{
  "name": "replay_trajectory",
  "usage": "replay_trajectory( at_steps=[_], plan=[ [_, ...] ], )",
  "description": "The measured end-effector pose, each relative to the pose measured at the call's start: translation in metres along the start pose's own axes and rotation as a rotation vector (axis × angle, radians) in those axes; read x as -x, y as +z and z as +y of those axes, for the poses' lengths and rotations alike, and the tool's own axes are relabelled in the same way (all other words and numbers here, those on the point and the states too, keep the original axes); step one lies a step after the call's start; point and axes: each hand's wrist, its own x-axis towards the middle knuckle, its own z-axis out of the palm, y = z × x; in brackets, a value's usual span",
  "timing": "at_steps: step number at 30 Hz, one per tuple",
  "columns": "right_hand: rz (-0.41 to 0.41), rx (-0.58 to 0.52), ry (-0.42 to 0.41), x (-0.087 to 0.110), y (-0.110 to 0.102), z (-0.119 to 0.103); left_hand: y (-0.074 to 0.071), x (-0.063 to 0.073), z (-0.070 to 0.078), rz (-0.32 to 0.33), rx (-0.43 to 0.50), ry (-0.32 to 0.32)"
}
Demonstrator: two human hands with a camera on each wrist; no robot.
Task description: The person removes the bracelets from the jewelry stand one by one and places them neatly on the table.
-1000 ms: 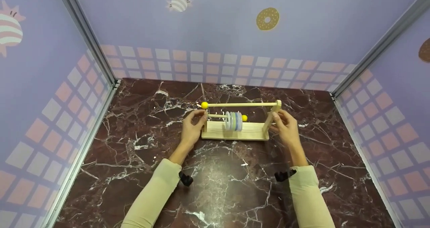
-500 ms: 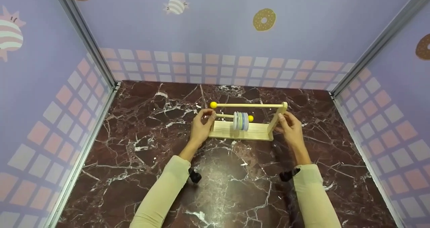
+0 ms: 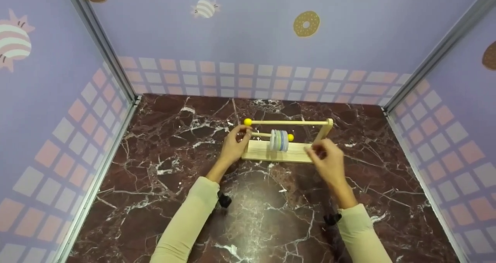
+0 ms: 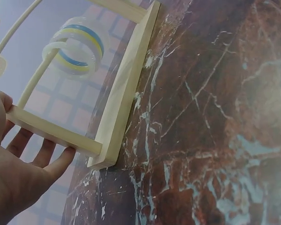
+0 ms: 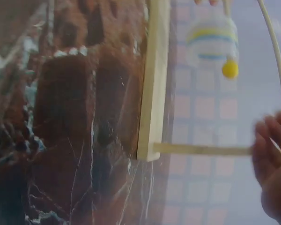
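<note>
A pale wooden ring-stacking stand (image 3: 279, 151) sits on the marbled table, with an upright at each end. My left hand (image 3: 234, 146) grips the left upright (image 4: 51, 130), thumb on top and fingers behind it. From that upright runs a rod carrying several translucent rings, white, blue and yellow-green (image 3: 279, 140), with a yellow ball (image 3: 290, 138) at its free end. A higher rod (image 3: 288, 122) reaches left from the right upright (image 3: 324, 132) to another yellow ball (image 3: 248, 122). My right hand (image 3: 329, 161), blurred in its wrist view, is before the right upright, fingers loosely bent, apparently holding nothing.
Dark red marbled tabletop (image 3: 271, 216) surrounds the stand. Purple panels with a checked band (image 3: 265, 81) rise behind and at both sides, joined by metal corner posts (image 3: 97, 34). Dark wrist-camera mounts (image 3: 224, 200) sit at both cuffs.
The stand and both hands shifted right at first; the stand then stayed nearly still. My right hand has since come off the right upright and moved nearer the body and slightly left.
</note>
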Motion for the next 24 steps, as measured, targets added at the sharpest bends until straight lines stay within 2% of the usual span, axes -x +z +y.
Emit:
replay_trajectory(
  at_steps=[3,6,8,11,16,24],
  plan=[
    [-0.223,0.058,-0.034,-0.003,0.011,-0.008,-0.002,0.001,0.000,-0.002,0.006,0.002],
    [-0.398,0.140,-0.054,-0.012,0.021,-0.010,-0.002,0.001,0.001,-0.006,0.013,-0.003],
    [-0.494,0.191,-0.069,-0.019,0.028,-0.008,0.000,0.001,0.001,-0.013,0.015,-0.004],
    [-0.596,0.246,-0.087,-0.030,0.037,-0.004,0.002,0.001,0.002,-0.023,0.021,-0.011],
    [-0.668,0.264,-0.085,-0.040,0.049,0.001,0.002,0.002,0.005,-0.021,0.016,-0.016],
    [-0.683,0.251,-0.078,-0.048,0.054,0.001,-0.002,0.003,0.005,-0.026,0.052,-0.033]
  ],
)
